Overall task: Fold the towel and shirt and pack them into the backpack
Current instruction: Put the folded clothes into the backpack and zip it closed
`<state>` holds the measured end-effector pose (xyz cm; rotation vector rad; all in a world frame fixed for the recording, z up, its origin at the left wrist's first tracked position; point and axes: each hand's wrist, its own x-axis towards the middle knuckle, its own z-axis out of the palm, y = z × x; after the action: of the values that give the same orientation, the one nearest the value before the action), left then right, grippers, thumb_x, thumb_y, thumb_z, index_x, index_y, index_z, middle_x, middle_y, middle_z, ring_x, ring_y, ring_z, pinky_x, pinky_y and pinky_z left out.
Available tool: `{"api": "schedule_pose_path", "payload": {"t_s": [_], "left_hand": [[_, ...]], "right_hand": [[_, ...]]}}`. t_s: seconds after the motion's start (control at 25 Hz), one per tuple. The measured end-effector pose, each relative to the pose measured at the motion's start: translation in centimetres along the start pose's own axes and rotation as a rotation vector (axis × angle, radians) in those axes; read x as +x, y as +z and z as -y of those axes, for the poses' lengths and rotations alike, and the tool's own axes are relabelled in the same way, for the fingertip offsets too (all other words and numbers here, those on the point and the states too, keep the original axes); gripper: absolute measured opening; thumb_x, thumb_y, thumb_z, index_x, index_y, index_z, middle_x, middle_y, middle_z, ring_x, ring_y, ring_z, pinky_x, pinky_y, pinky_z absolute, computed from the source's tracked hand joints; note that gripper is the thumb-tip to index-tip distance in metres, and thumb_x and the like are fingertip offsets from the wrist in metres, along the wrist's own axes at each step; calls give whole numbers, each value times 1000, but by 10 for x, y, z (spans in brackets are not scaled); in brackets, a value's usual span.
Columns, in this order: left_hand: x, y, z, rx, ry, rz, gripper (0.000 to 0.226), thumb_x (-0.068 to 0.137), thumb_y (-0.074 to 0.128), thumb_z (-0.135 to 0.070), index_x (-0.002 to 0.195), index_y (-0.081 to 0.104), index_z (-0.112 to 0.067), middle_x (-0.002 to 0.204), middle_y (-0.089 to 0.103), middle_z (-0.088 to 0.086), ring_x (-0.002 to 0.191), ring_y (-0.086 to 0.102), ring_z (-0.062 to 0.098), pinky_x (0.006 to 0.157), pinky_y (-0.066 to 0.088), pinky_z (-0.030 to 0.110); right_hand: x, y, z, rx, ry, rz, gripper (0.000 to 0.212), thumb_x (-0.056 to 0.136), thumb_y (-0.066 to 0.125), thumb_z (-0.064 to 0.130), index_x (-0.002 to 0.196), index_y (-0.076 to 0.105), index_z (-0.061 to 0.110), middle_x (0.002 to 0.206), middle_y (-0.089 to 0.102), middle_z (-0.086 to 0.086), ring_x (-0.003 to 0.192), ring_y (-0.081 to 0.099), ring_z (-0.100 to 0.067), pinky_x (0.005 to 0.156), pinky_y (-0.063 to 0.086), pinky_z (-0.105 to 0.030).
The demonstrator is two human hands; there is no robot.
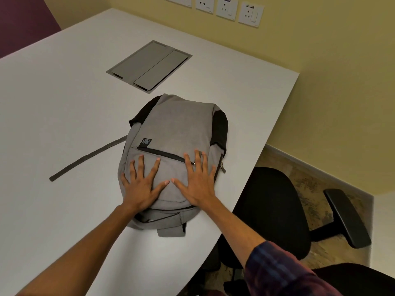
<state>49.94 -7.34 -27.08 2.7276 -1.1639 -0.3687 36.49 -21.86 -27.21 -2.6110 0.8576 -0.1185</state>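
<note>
I see both hands spread flat on the backpack (171, 133). The left hand (141, 184) has its fingers straight and fanned, palm down on the near left part of the front panel, gripping nothing. The right hand (198, 182) lies the same way on the near right part, fingers straight and splayed, with a ring on one finger; it holds nothing either. The two thumbs point toward each other and nearly meet at the middle of the panel.

The backpack lies front side up on the white table (64, 103), close to the table's curved near edge. Its long axis runs away from me, tilted slightly to the right. The end with the grab handle (168, 223) is nearest me, and the far end lies just short of the grey hatch (149, 65) set in the tabletop. The front pocket zip (160, 153) runs slantwise just beyond my fingertips. One strap (85, 159) trails out to the left across the table.

The bag sits directly under both palms, stretching ahead of the fingers. A black chair (271, 210) stands to the right, beside the table.
</note>
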Motion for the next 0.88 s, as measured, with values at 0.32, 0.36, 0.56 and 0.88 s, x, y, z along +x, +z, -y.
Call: {"api": "schedule_pose_path", "payload": {"t_s": [0.32, 0.36, 0.56, 0.88], "left_hand": [[64, 9, -35, -49, 82, 57, 83, 71, 10, -85, 142, -18, -53, 155, -31, -1, 142, -28, 29, 109, -12, 63], [75, 10, -43, -41, 94, 55, 83, 71, 9, -85, 142, -19, -52, 155, -32, -1, 142, -28, 29, 109, -12, 63], [136, 24, -87, -35, 145, 25, 85, 72, 6, -84, 145, -18, -47, 153, -36, 0, 141, -32, 28, 108, -15, 63], [257, 38, -155, -27, 207, -31, 85, 70, -4, -86, 143, -22, -46, 150, -40, 0, 141, -30, 31, 107, -17, 63]], "right_hand": [[37, -8, -53, -19, 56, -104, 86, 85, 33, 77, 155, 9, 33, 164, -1, -3, 150, -5, -25, 113, 2, -52], [44, -11, -62, -16, 69, -98, 86, 85, 32, 78, 155, 7, 33, 164, -3, -3, 150, -6, -25, 113, 1, -52], [89, -28, -116, -17, 117, -75, 86, 84, 29, 79, 153, -4, 39, 163, -13, 2, 148, -17, -20, 114, 3, -56], [187, -59, -200, 44, 156, -70, 91, 79, 29, 83, 152, -6, 41, 162, -17, 5, 148, -19, -19, 116, 5, -59]]}}
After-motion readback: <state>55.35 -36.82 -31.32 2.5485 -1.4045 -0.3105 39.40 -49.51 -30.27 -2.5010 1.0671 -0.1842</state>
